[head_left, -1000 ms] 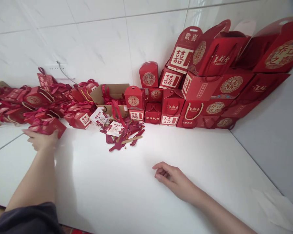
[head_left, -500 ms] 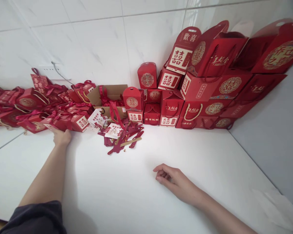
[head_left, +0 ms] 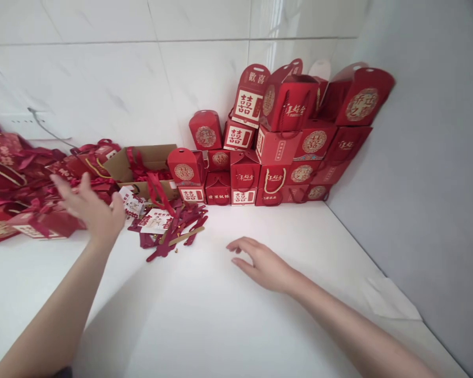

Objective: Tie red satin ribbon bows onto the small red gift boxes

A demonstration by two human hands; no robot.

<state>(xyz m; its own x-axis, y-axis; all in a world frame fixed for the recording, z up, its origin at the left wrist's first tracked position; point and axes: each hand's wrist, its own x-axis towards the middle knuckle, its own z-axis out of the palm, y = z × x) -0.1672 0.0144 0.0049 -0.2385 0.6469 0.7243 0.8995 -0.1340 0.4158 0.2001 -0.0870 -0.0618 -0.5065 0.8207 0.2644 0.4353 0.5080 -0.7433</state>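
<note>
My left hand (head_left: 90, 207) is raised over the white table (head_left: 228, 315) with its fingers spread, holding nothing. It hovers in front of a heap of small red gift boxes with ribbon handles (head_left: 35, 184) at the left. My right hand (head_left: 260, 262) rests low over the middle of the table, fingers loosely apart and empty. Between the hands lies a pile of dark red ribbons and printed cards (head_left: 165, 228).
A brown cardboard box (head_left: 142, 163) holding ribbons stands at the back wall. Red gift boxes and bags (head_left: 284, 147) are stacked in the back right corner. A grey wall (head_left: 425, 184) bounds the table on the right.
My left hand has let go of the red box at the left, lifted off the table and spread its fingers. The right hand shifted slightly and opened. The view turned right.
</note>
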